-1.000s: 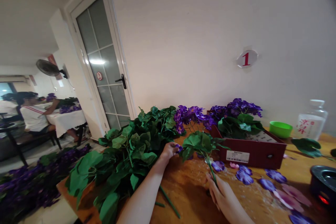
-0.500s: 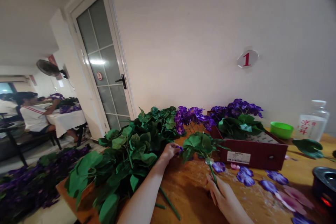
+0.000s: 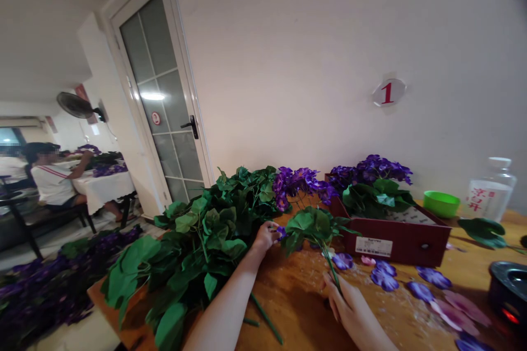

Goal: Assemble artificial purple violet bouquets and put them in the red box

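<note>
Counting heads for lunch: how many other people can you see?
2: one person in a white top with red stripes, seated at a white-clothed table, and another in white at the far left edge. More may be hidden out of view.

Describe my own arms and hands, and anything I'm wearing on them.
Your left hand and right hand are bare: no gloves, and no rings or watch that can be made out. Your left forearm shows no sleeve as far as the view reaches.
</note>
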Tool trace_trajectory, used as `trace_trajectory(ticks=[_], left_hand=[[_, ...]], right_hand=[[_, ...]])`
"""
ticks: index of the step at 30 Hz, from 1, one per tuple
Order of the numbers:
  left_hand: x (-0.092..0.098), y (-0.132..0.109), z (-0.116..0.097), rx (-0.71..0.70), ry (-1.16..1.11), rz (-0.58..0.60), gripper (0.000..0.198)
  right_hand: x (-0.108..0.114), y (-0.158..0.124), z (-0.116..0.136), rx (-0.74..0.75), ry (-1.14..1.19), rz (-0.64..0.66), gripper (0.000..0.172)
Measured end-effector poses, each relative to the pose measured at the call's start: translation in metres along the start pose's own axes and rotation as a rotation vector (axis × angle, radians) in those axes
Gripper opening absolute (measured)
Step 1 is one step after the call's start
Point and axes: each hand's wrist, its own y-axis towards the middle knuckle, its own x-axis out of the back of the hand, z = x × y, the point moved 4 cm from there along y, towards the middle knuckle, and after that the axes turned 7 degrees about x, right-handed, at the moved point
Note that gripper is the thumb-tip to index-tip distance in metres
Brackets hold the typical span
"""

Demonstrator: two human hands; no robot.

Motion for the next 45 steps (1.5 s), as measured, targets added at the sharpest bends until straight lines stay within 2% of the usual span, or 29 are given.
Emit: trace_trajectory(ticks=[4, 8, 12, 17, 21, 27, 35, 45], left_hand=[[-0.007, -0.012, -0.023, -0.058, 0.003, -0.064, 0.025], [-0.016, -0.032, -0.066, -0.243, -0.076, -0.094, 0.014], [-0.023, -0.058, -0.105, -0.406, -0.168, -0.084, 0.027], [-0.024, -0.087, -0.132, -0.517, -0.206, -0.061, 0.032], [-0.024, -0.094, -0.138, -0.514, -0.215, -0.043, 0.033], [-0.024, -0.087, -0.133, -0.442, -0.236, 0.029, 0.035], [-0.016, -0.081, -0.133, -0.449, -0.26, 0.021, 0.031], [-0.019, -0.089, -0.139, -0.535, -0.056, -0.004, 0.035]], right_hand=[[0.0, 0.0, -0.003, 0.01, -0.011, -0.013, 0.048], [0.0, 0.002, -0.01, 0.007, 0.016, -0.025, 0.049], [0.0, 0.004, -0.01, 0.012, 0.073, -0.03, 0.051], [0.001, 0.003, -0.009, -0.003, 0.067, -0.028, 0.053], [0.001, 0.003, -0.011, 0.027, 0.049, -0.026, 0.051], [0.001, 0.002, -0.008, 0.008, 0.058, -0.039, 0.052], [0.002, 0.003, -0.006, 0.011, 0.076, -0.04, 0.053], [0.0, 0.002, -0.009, 0.033, 0.062, -0.027, 0.049]])
